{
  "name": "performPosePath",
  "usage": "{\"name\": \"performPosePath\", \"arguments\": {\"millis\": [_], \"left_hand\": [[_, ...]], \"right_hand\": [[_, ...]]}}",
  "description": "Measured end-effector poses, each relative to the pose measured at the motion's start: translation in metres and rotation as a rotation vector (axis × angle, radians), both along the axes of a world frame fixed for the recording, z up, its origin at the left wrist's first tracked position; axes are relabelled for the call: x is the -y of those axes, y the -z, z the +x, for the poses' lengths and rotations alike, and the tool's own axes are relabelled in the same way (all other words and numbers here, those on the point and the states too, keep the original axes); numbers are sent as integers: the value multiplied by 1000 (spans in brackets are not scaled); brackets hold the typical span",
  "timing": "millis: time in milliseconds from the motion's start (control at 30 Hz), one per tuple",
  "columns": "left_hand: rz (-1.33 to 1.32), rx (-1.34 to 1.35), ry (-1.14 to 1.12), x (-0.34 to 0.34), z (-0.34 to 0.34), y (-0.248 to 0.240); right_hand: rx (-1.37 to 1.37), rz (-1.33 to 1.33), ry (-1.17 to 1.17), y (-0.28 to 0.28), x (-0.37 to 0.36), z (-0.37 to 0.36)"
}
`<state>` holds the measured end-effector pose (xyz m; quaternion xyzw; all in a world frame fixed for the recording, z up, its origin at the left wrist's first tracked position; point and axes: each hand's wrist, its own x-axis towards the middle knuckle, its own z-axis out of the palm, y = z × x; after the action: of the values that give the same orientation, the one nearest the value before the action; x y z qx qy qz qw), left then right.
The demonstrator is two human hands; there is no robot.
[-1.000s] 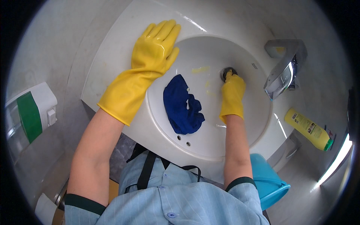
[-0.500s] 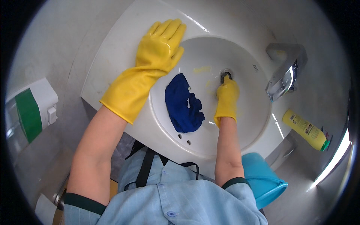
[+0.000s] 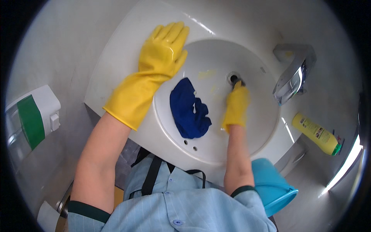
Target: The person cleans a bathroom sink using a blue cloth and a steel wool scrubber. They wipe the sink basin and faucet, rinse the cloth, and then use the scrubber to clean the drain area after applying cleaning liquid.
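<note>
My left hand (image 3: 160, 52), in a long yellow rubber glove, lies flat on the white counter at the far left rim of the basin (image 3: 216, 149), fingers stretched out. Inside the basin, my right hand (image 3: 236, 103), gloved the same way and slightly blurred, closes on a small dark scrubber (image 3: 240, 82), mostly hidden by the fingers. It is just beside the round metal drain (image 3: 233, 77), whose dark hole shows. A crumpled navy-blue cloth (image 3: 186, 110) rests in the left part of the basin. Yellow cleaner smears (image 3: 206, 73) mark the porcelain between cloth and drain.
A chrome faucet (image 3: 291, 79) reaches over the basin's right side. On the counter's right edge lies a yellow bottle (image 3: 316, 133) with a green cap. Below it hangs or stands a blue bucket (image 3: 270, 187). At left, a white-and-green dispenser (image 3: 33, 116) is on the wall.
My right hand has slid a little toward me and right with the dark scrubber, uncovering the drain hole. My left hand stays flat on the counter.
</note>
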<state>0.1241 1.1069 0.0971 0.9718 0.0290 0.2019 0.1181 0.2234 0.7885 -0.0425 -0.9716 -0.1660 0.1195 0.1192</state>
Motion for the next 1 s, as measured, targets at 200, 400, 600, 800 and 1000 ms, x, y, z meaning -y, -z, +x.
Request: {"name": "performPosePath", "arguments": {"millis": [200,400,600,800,1000], "left_hand": [[20,-27,-9,0,1,-2],[43,14,15,-3,4,1],[43,-9,13,1,4,0],[43,-40,10,-1,2,-2],[83,-36,45,11,15,-1]], "right_hand": [[101,-208,-140,22,-5,-39],[86,-165,-203,8,-5,-31],[77,-29,-110,2,-35,-13],[14,-147,-164,7,-42,-14],[140,93,147,44,5,15]]}}
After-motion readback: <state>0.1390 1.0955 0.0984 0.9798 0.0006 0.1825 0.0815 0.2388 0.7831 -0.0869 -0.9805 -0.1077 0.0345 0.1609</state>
